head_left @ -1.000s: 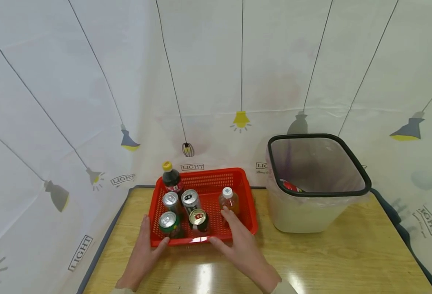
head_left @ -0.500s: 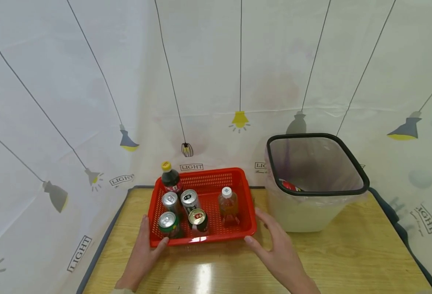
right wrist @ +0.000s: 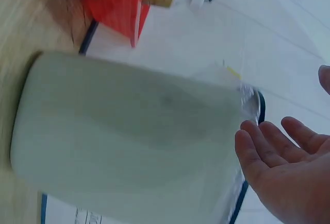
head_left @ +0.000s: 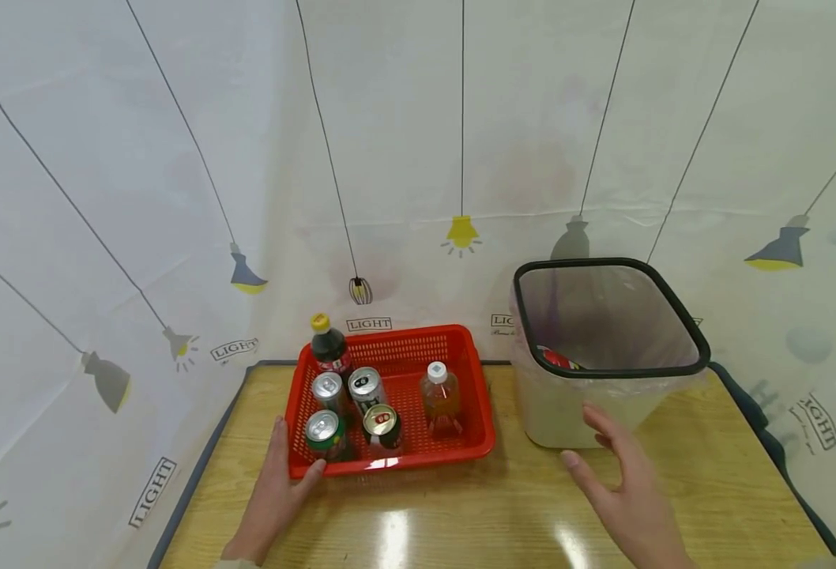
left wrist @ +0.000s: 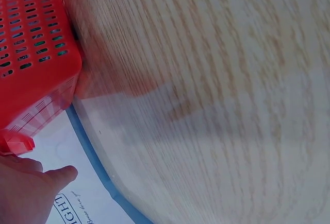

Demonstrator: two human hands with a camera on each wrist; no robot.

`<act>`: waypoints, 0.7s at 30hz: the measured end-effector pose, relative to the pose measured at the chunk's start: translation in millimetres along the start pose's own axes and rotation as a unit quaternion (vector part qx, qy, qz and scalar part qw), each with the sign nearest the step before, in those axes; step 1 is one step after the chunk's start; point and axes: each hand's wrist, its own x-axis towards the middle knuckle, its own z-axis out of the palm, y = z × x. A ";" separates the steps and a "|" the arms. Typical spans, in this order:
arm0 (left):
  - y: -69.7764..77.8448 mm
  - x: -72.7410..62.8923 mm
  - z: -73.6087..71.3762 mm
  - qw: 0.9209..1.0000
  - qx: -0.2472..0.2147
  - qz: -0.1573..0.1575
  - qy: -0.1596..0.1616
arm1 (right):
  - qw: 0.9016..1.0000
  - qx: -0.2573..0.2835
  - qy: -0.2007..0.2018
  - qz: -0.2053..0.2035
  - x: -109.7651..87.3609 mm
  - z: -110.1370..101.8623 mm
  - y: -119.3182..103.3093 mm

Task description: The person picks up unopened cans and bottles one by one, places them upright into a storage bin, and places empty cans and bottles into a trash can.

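My left hand [head_left: 273, 490] rests at the near left corner of a red plastic basket [head_left: 478, 442], fingers along its left side and thumb at the front rim. In the left wrist view, that hand [left wrist: 26, 188] lies beside the basket's rim. Inside stand a cola bottle [head_left: 329, 348] with a yellow cap, several drink cans [head_left: 366, 387] and a clear bottle [head_left: 440, 399] with a white cap. My right hand [head_left: 631, 490], holding nothing, hovers before a pale bin [head_left: 560, 419], fingers spread and slightly bent. In the right wrist view, this hand [right wrist: 289, 167] appears near the bin's rim.
The bin has a black rim [head_left: 624, 373] and a thin plastic liner. A red item [head_left: 559, 359] shows inside it. All stands on a wooden table [head_left: 461, 514], with a white curtain [head_left: 404, 158] printed with lamps behind and at the sides.
My right hand has moved from over the clear bottle, past the basket's right side, to in front of the bin. The left hand and the basket have kept their places.
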 end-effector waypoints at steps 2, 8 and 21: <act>0.1 -0.5 -0.1 1.000 -0.002 0.001 0.001 | 1.000 -0.018 0.009 0.022 0.1 -12.1 1.8; -1.3 -2.1 1.0 1.000 -0.006 0.024 0.015 | 0.993 -0.070 0.045 0.083 -3.2 -48.2 9.9; -2.7 -0.8 0.8 1.000 -0.010 0.017 0.009 | 0.957 -0.141 0.174 0.186 -17.8 -100.4 25.0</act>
